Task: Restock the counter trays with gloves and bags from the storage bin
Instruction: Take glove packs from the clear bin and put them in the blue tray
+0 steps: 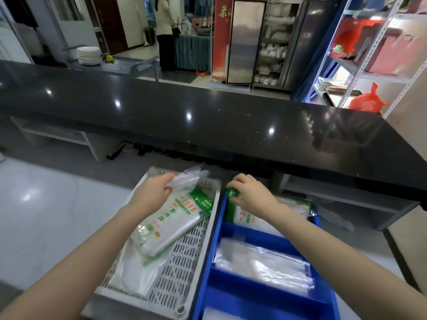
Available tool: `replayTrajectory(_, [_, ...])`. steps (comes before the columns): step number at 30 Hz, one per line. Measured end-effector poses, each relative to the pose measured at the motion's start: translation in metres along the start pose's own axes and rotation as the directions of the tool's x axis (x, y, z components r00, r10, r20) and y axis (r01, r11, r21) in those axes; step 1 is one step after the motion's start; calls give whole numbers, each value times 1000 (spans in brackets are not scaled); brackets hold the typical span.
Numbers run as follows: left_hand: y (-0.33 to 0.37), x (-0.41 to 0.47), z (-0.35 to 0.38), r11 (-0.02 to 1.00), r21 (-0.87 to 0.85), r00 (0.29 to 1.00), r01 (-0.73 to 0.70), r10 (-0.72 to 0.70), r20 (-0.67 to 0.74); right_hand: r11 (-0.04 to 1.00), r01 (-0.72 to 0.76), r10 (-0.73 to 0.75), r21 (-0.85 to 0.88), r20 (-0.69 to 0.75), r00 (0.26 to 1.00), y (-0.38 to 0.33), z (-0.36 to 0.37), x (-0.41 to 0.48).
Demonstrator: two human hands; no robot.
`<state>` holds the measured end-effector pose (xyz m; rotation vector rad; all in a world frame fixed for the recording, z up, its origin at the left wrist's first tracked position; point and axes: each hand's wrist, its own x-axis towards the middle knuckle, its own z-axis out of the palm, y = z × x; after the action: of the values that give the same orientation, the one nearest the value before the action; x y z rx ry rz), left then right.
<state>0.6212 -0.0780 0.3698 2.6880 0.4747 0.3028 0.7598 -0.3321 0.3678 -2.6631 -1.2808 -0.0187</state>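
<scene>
A white slotted basket (180,269) sits at lower centre, holding a large clear glove pack with green and orange print (171,222) and a small green packet (202,199). My left hand (153,192) is over its far end, shut on a bunch of clear plastic bags (188,177). To the right stands a blue divided tray (231,229). My right hand (250,192) is at its far compartment, shut on the green top of a glove pack (233,195) that stands there. Clear plastic bags (263,264) fill the middle compartment.
A long black counter (208,118) runs across just beyond both containers. Grey shelves lie under it. A metal rack with red bags (367,102) stands at the right. Far behind, a person stands by a table, and stacked white plates (89,55) sit at the left.
</scene>
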Motion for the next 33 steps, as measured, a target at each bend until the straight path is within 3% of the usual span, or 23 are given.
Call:
replayTrajectory(5, [-45,-19,-16,992,53,993,115,-115,-7,924,379,-369,-42,161,916,-85,25,21])
replayTrajectory(9, [-71,-35,-22,986,10,986,167,-167,3,873,476,-424,-104,319,848,-125,52,29])
replayTrajectory(19, [-110,-52,-36,967,-125,975,220,-221,7,904,428,-414,-7,240,878,-135,51,41])
replayTrajectory(25, [-102,-36,-43,978,-157,991,136,-131,39,905,426,-425,-24,35,905,-136,4,32])
replayTrajectory(33, [-45,5,-35,989,-147,998,-15,23,53,971,234,-232,-53,50,971,-84,-62,2])
